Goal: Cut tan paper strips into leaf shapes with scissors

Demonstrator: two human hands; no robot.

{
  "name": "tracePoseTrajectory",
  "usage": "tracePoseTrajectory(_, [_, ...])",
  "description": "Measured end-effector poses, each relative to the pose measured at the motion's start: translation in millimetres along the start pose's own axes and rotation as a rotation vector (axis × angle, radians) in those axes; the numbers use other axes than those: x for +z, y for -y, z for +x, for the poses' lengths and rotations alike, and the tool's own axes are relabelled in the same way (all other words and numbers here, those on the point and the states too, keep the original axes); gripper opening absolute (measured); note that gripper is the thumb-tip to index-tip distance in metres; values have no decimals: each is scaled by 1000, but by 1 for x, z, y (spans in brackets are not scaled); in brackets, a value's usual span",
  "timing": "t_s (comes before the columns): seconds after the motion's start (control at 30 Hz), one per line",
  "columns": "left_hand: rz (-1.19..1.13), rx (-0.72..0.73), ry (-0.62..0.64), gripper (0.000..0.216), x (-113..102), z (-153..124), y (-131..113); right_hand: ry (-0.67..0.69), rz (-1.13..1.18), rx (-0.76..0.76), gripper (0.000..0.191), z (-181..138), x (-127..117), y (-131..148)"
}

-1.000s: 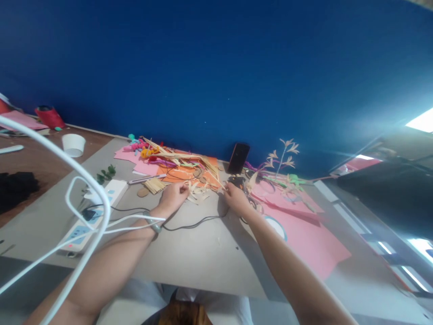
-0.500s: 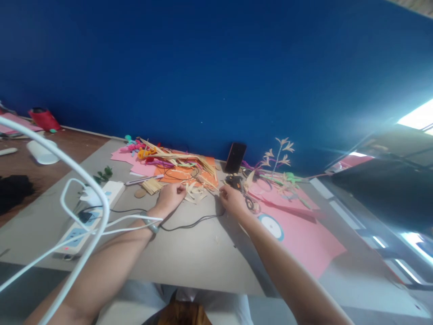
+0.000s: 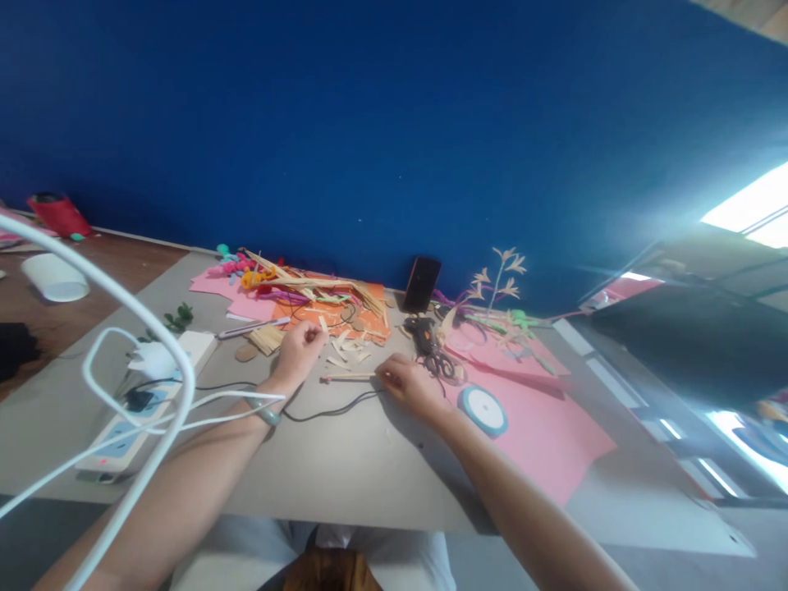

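My right hand (image 3: 403, 383) lies on the grey table (image 3: 345, 460) with its fingers pinched on the end of a thin tan stick (image 3: 346, 377) that points left. My left hand (image 3: 298, 350) is curled closed just above the stick's other end, beside scattered tan leaf strips (image 3: 345, 351); what it holds, if anything, is too small to name. A grey band sits on my left wrist. A black cable (image 3: 332, 408) runs across the table below both hands.
An orange sheet with dried leaves and coloured pipe cleaners (image 3: 320, 300) lies behind my hands. A dark phone (image 3: 422, 284) leans on the blue wall. Scissors (image 3: 436, 355), a ribbon roll (image 3: 483, 408) and pink paper (image 3: 542, 427) are at right; a power strip (image 3: 148, 386) at left.
My right hand has drawn back toward me and left, pulling the thin stick out onto the bare table. My left hand stayed by the leaf strips. The view has shifted slightly.
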State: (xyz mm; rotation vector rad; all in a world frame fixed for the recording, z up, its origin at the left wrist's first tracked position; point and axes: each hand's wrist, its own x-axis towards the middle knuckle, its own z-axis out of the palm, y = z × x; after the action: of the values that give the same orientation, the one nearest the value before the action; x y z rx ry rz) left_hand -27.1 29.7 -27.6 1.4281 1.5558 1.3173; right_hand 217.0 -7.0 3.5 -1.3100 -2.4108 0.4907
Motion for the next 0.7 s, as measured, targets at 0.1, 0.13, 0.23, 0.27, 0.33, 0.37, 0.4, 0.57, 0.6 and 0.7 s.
tracePoseTrajectory(0.1, [-79,-19,35,16,2,-2,0,-25,-52,37,20,-5,-6,-1])
tracePoseTrajectory(0.13, [-107,-32,40,16,2,-2,0,-59,-110,100,21,-7,-10,-5])
tracePoseTrajectory(0.23, [-193,-86,41,17,5,-3,-1,-165,-420,452,22,-11,-29,-24])
tracePoseTrajectory(0.27, [-226,-103,38,17,5,-3,-1,-139,-499,554,24,-11,-35,-31])
tracePoseTrajectory(0.33, [-291,-117,18,17,7,-3,-1,-70,-573,670,27,-13,-45,-42])
tracePoseTrajectory(0.37, [-322,-115,6,17,8,-3,-1,-40,-589,706,30,-13,-48,-46])
tracePoseTrajectory(0.4, [-352,-111,-5,17,9,-2,0,-18,-595,728,32,-14,-50,-49])
tracePoseTrajectory(0.57, [-479,-138,26,18,10,0,3,9,-550,752,32,-16,-47,-55])
tracePoseTrajectory(0.6, [-490,-144,43,18,10,0,3,5,-529,743,30,-16,-46,-56])
tracePoseTrajectory(0.7, [-514,-157,91,18,9,-1,-1,-9,-481,746,28,-16,-47,-61])
